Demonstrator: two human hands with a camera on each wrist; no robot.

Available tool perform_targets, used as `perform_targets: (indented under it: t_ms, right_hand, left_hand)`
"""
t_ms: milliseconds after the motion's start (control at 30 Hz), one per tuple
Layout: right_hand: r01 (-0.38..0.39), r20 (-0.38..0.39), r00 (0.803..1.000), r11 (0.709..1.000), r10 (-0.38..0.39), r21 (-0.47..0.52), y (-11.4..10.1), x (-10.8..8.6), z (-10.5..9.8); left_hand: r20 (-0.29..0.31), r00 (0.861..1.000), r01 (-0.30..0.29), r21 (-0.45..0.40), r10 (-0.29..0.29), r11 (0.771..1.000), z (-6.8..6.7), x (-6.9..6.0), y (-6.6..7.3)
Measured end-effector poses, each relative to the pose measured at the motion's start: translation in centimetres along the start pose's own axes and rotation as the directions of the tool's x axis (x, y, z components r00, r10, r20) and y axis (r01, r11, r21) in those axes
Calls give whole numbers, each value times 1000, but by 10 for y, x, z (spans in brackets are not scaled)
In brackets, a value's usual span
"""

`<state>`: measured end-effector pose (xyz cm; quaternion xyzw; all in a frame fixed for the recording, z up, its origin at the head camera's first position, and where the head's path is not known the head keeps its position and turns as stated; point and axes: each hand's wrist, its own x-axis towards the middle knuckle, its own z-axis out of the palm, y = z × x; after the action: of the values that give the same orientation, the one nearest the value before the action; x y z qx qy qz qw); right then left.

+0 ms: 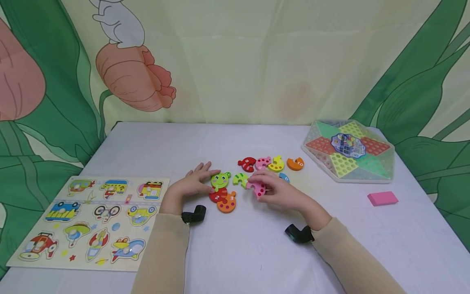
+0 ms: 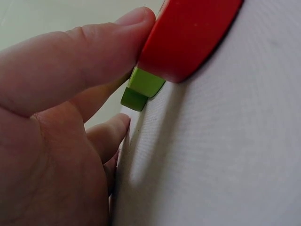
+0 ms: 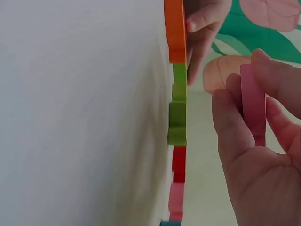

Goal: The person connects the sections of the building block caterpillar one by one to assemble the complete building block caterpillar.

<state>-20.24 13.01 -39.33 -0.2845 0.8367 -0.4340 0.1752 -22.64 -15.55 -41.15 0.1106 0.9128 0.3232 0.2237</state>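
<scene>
A caterpillar puzzle lies partly joined: a green smiling head piece (image 1: 220, 181), a red piece marked 2 (image 1: 217, 195) and an orange piece marked 3 (image 1: 227, 202). My left hand (image 1: 190, 182) rests beside it, its extended index finger at the head and its thumb touching the red piece's edge. Between thumb and fingers, my right hand (image 1: 280, 192) pinches a pink dotted puzzle piece (image 1: 258, 189), raised off the table in the right wrist view. A light green piece (image 1: 240, 179) lies just left of it. Part of a blue piece (image 1: 284, 177) shows behind the right hand.
Farther back lie a red piece (image 1: 247, 164), another pink piece (image 1: 262, 163), a yellow piece (image 1: 277, 163) and an orange piece marked 10 (image 1: 295, 164). A vehicle puzzle board (image 1: 121, 262) is at left. A hexagonal game box (image 1: 349, 151) and a pink block (image 1: 382, 198) are at right.
</scene>
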Motion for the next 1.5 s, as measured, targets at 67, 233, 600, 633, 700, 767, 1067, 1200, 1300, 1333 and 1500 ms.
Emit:
perform_targets:
  t_ms: [67,233,600,633,700,767,1067,1200,1300,1333,1500]
  right_hand:
    - [-35,13,999,999,35,14,-4,4,3]
    - [-137,33,990,989,135,59,-11,15,15]
    - [-262,-34,963,960,267,103,-9,26,35]
    - [-263,-35,963,959,267,103,-8,26,36]
    - [-272,-31,961,957,276,103,-6,25,37]
    - [-278,-14,959,954,281,110,-6,24,37]
    - [-271,-16,961,954,276,130,-5,23,40]
    - [-253,-18,966,961,256,108,-5,23,42]
    - [-244,-20,969,965,247,92,-4,24,42]
    - [-239,-23,970,967,242,86,-4,25,43]
    - [-241,-29,969,967,244,81,-2,26,43]
  left_hand:
    - [0,1000,3,2,-3,1000,0,0,1]
    - [-3,1000,0,4,0,1000,0,0,1]
    - [-2,1000,-13,1,13,1000,-1,1,-2]
    - [-2,1000,-14,0,14,1000,-1,1,-2]
    - [-1,1000,-13,-1,13,1000,-1,1,-2]
    - [-1,1000,-11,-3,11,1000,-1,1,-2]
    - [-2,1000,-6,7,6,1000,-1,1,-2]
    - [0,1000,-6,6,6,1000,0,1,-3]
    - [-1,1000,-10,9,10,1000,0,2,-5]
    - [-1,1000,-12,9,12,1000,0,2,-5]
    - [1,1000,-15,6,15,1000,-1,2,-5]
